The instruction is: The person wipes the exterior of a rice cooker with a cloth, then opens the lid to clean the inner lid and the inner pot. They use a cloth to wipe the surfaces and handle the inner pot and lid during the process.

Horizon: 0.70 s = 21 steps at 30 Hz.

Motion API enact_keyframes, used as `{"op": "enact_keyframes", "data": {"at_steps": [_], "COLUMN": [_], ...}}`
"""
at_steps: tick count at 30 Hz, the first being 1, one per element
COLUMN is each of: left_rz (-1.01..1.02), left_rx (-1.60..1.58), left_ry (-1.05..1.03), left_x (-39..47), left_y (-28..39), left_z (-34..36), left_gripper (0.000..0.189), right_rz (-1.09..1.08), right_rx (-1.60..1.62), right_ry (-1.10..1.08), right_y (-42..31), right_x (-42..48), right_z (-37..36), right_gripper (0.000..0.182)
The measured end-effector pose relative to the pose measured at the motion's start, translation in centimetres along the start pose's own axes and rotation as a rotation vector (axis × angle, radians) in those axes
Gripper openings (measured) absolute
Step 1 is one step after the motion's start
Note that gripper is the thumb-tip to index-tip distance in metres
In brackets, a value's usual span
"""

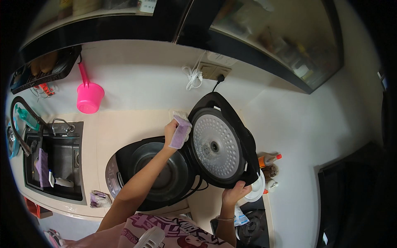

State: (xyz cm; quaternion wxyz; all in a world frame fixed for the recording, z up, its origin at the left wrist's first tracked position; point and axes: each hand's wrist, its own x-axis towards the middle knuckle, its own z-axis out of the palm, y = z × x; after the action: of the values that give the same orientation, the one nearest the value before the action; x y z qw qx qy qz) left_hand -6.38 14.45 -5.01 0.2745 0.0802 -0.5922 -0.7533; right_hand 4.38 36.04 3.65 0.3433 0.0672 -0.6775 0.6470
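A black rice cooker [124,169] stands on the counter with its lid [248,139] raised. The lid's inner side carries a dimpled metal plate [214,130] with some wet-looking spots near its middle. My left hand [170,131] grips a purple and white cloth [181,131], which touches the left edge of the lid. At the lid's lower right edge, my right hand [236,192] holds it with the thumb on the rim. The dark inner pot [173,173] sits in the cooker body, partly hidden by my left forearm.
Left is a dark sink [62,155] with a purple cloth [43,170] over its divider. A folded cloth [100,199] lies by the counter's front edge. Bottles [269,160] and a gas stove [256,226] are at right. A pink dipper [90,97] hangs behind; black-framed cabinets [248,59] overhang.
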Motion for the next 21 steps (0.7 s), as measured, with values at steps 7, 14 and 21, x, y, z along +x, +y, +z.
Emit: {"op": "enact_keyframes", "data": {"at_steps": [7, 14, 21], "left_rz": [0.209, 0.371, 0.423], "left_rx": [0.128, 0.276, 0.209], "left_ry": [-0.027, -0.044, -0.042], "left_x": [2.3, 3.4, 4.3], "left_y": [4.0, 6.8, 8.1], "left_z": [0.4, 0.7, 1.3], "left_gripper": [0.015, 0.020, 0.021], "right_rz": [0.002, 0.013, 0.044], "right_rx": [0.034, 0.078, 0.116], "right_ry": [-0.116, -0.142, -0.144], "right_y": [0.9, 0.8, 0.3], "right_x": [-0.1, 0.0, 0.0], "right_z": [-1.4, -1.4, -1.1], "right_gripper": [0.057, 0.068, 0.073]}}
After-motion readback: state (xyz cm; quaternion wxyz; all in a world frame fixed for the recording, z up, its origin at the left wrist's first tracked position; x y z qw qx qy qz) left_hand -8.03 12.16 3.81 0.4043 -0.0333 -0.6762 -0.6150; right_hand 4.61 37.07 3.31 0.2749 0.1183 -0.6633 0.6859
